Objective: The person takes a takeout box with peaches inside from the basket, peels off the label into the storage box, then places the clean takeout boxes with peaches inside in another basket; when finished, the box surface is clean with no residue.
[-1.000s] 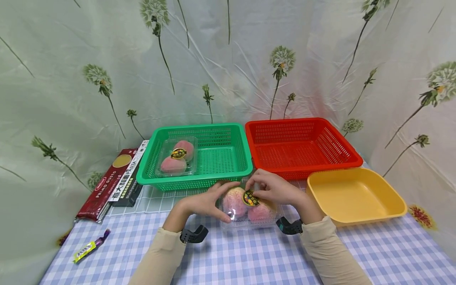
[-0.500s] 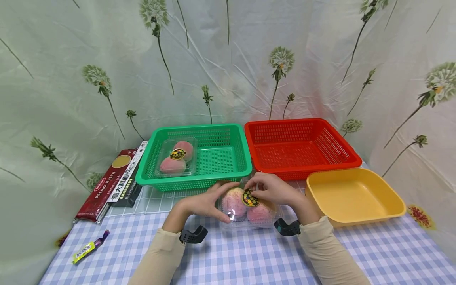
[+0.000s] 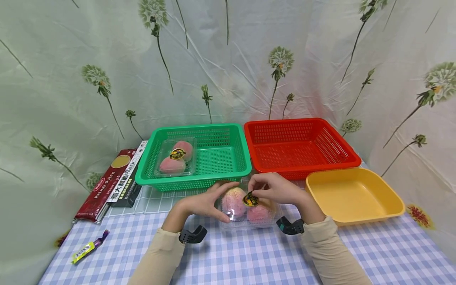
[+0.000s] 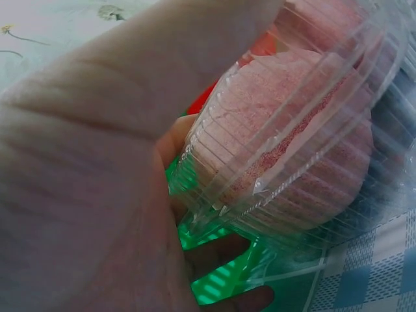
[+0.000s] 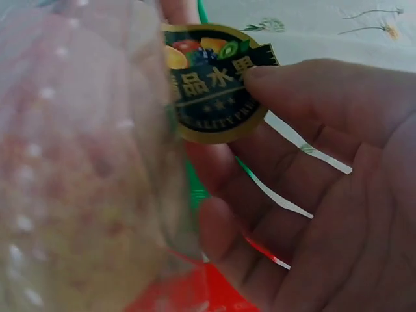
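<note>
Before the floral backdrop [image 3: 228, 79], the left hand [image 3: 205, 202], fingers spread, clasps a box [image 3: 249, 224]; the right hand [image 3: 277, 189] pinches its label [image 5: 211, 88]. Peeling or sticking it likely needs steadiness.

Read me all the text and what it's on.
"PRIMO GUSTO": red packet
"SPAGHETTI": red packet
"意大利面 PASTA": box's white strip
"Blackpepp…": box's black side
"品水果": sticker pinched by right hand
"ALITY": same sticker, partly hidden
Too small to read: packet logo, candy wrapper, far sticker
</note>
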Action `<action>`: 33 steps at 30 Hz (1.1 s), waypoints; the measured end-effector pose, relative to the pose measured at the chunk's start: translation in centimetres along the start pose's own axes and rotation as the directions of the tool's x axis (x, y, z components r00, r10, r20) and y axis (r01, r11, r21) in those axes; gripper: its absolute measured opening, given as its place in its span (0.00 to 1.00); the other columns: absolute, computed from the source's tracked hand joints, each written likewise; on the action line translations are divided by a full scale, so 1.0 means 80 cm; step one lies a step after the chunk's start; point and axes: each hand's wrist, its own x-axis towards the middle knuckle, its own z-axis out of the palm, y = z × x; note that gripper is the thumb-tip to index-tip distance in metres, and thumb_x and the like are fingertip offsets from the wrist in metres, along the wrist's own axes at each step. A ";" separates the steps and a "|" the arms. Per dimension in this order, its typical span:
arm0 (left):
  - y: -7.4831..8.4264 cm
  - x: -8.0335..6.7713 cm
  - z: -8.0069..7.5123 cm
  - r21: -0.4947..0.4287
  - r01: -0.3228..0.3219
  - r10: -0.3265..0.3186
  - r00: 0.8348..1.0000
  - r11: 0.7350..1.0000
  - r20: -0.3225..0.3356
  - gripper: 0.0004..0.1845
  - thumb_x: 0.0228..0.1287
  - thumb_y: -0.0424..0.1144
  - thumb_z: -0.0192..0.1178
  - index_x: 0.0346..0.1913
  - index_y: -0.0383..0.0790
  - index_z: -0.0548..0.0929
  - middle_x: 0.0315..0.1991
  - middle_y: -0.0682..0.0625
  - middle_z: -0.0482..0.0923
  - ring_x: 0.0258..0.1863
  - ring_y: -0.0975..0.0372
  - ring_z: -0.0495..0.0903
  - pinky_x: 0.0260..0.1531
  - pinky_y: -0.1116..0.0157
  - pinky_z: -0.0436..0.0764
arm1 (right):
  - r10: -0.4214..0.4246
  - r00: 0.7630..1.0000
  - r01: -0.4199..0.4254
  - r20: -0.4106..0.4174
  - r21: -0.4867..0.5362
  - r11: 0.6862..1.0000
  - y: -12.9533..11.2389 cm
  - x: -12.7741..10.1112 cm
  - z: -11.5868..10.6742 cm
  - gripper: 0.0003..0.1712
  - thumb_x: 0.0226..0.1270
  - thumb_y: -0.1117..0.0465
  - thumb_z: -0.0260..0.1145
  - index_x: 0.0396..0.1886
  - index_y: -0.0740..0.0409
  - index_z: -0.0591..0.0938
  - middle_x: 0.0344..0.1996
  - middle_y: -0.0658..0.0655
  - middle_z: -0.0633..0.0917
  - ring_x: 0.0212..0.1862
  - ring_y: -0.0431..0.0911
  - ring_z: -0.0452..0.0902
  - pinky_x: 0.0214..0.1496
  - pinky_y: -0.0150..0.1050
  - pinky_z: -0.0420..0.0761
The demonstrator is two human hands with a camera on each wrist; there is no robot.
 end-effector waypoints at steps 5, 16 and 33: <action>0.001 0.000 0.000 -0.013 -0.010 0.010 1.000 1.000 -0.003 0.56 0.53 0.54 0.75 0.79 0.66 0.49 0.77 0.44 0.48 0.74 0.48 0.53 0.66 0.39 0.65 | -0.021 1.000 0.020 0.019 0.028 0.999 0.000 -0.006 -0.007 0.03 0.70 0.63 0.65 0.38 0.58 0.82 0.33 0.53 0.83 0.35 0.45 0.77 0.40 0.33 0.81; 0.001 -0.001 -0.001 -0.001 -0.023 0.023 1.000 1.000 -0.013 0.56 0.53 0.52 0.75 0.79 0.64 0.50 0.75 0.43 0.51 0.74 0.48 0.55 0.66 0.40 0.65 | -0.044 0.994 0.067 -0.105 0.223 0.973 0.000 -0.029 -0.042 0.06 0.72 0.65 0.63 0.45 0.61 0.80 0.39 0.61 0.83 0.35 0.48 0.81 0.36 0.40 0.86; 0.001 -0.002 -0.001 -0.004 -0.023 0.023 1.000 1.000 -0.012 0.57 0.53 0.53 0.75 0.80 0.59 0.50 0.77 0.43 0.49 0.75 0.48 0.53 0.67 0.41 0.65 | 0.159 0.948 -0.154 -0.276 0.041 0.987 0.026 -0.101 -0.108 0.12 0.71 0.68 0.62 0.53 0.60 0.79 0.42 0.64 0.82 0.31 0.51 0.82 0.32 0.39 0.84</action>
